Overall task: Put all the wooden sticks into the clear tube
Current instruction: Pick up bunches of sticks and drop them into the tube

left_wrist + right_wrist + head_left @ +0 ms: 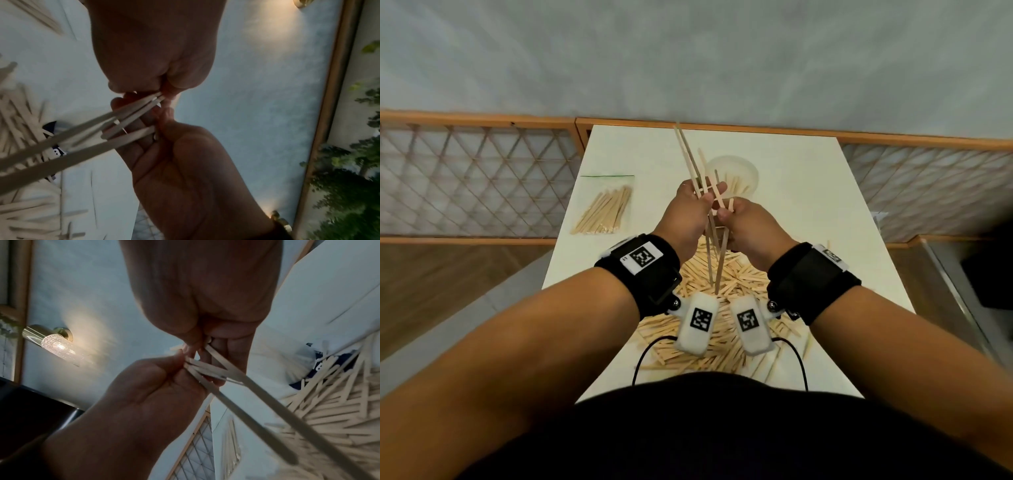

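Note:
Both hands hold one loose bundle of long wooden sticks (690,154) upright above the table, just in front of the clear tube (743,174). The tube stands at the table's far middle with several sticks inside. My left hand (705,195) grips the bundle higher up, and my right hand (726,212) pinches it just below. The sticks fan out above and below the hands. In the left wrist view the left hand (156,91) and right hand (162,128) meet on the sticks (82,154). The right wrist view shows the right hand (205,340) and left hand (185,360) on the sticks (252,386).
A big pile of loose sticks (743,274) covers the near part of the white table (808,192). A clear bag of sticks (604,209) lies at the table's left. A wooden lattice rail (482,178) runs behind the table.

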Available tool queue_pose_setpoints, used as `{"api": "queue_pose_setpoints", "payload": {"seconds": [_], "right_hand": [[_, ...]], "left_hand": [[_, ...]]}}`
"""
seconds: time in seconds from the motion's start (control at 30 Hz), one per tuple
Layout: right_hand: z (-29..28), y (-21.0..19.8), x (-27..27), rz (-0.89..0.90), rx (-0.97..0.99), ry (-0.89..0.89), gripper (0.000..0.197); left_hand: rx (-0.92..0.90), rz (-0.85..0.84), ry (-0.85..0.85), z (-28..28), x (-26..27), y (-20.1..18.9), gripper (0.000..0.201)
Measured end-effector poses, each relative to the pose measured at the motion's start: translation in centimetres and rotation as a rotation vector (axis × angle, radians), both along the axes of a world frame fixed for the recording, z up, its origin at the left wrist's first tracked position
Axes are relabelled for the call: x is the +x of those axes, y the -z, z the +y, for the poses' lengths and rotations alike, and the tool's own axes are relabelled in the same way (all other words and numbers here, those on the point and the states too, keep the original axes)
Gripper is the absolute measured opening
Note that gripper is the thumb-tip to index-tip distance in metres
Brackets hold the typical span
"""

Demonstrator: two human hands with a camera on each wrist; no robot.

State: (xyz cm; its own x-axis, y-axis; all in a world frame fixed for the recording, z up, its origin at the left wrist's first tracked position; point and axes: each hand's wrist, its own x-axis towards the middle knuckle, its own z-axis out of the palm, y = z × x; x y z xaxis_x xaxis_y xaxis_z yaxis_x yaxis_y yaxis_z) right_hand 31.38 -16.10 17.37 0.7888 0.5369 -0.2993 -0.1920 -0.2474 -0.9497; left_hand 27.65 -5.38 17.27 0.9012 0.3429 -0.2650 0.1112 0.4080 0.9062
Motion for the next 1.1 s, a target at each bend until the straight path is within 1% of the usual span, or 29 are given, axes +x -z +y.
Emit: {"api": "queue_pose_setpoints", "payload": {"seconds": [0.13, 0.2, 0.27, 0.37, 0.4, 0.47, 0.5, 0.57, 0.6, 0.67, 0.8, 0.87, 0.93, 0.97, 1.0, 1.07, 1.1], "right_hand": [[0.3, -0.2, -0.8, -0.006, -0.004, -0.044, 0.023], [0.4, -0.1, -1.1, -0.014, -0.002, -0.07, 0.025], [0.3, 0.1, -1.3, -0.002, 0.03, -0.098, 0.025], [-0.2, 0.3, -1.1, -0.059, -0.013, -0.128, 0.024], [-0.5, 0.3, -1.0, -0.087, -0.045, -0.144, 0.024], [-1.1, 0.3, -0.8, -0.132, -0.119, -0.2, 0.023], [-1.3, 0.4, -0.8, -0.144, -0.155, -0.233, 0.023], [-1.6, 0.4, -0.9, -0.145, -0.197, -0.279, 0.022], [-1.6, 0.4, -1.0, -0.136, -0.201, -0.287, 0.021], [-1.4, 0.3, -1.1, -0.121, -0.195, -0.285, 0.02], [-0.8, -0.4, -1.2, -0.137, -0.096, -0.278, 0.02], [-0.7, -1.1, -0.9, -0.179, -0.085, -0.269, 0.022], [-0.9, -2.1, -0.2, -0.202, -0.064, -0.233, 0.022], [-1.1, -2.7, 0.4, -0.209, -0.03, -0.202, 0.021], [-1.3, -3.3, 1.0, -0.211, 0.024, -0.161, 0.02], [-1.5, -5.0, 2.2, -0.211, 0.174, -0.066, 0.02], [-1.6, -5.9, 2.8, -0.205, 0.256, -0.019, 0.02]], "left_hand": [[0.173, 0.034, 0.025, -0.2, 0.1, 0.2, 0.021], [0.227, 0.027, 0.043, -0.2, -0.2, 0.3, 0.023], [0.289, 0.015, 0.1, 0.1, -0.3, 0.2, 0.023], [0.334, -0.003, 0.208, 0.9, -0.2, -0.7, 0.026], [0.316, -0.011, 0.194, 1.3, 0.0, -1.2, 0.027], [0.269, -0.045, 0.074, 2.4, 0.6, -2.6, 0.029], [0.282, -0.064, 0.01, 3.0, 1.0, -3.3, 0.029], [0.364, -0.087, -0.034, 3.9, 1.5, -4.6, 0.024], [0.4, -0.082, -0.024, 4.0, 1.6, -5.0, 0.022], [0.455, -0.036, 0.027, 3.7, 1.8, -4.8, 0.024], [0.526, 0.026, 0.209, 1.5, 0.8, -3.3, 0.03], [0.507, 0.015, 0.226, 0.8, 0.4, -2.5, 0.03], [0.451, -0.003, 0.132, 0.8, 0.6, -2.1, 0.037], [0.367, 0.01, 0.075, 1.1, 0.7, -2.0, 0.041], [0.241, 0.04, 0.031, 1.3, 0.8, -1.8, 0.045], [-0.021, 0.144, 0.003, 1.6, 0.7, -1.3, 0.053], [-0.108, 0.216, 0.017, 1.5, 0.6, -0.9, 0.058]]}}
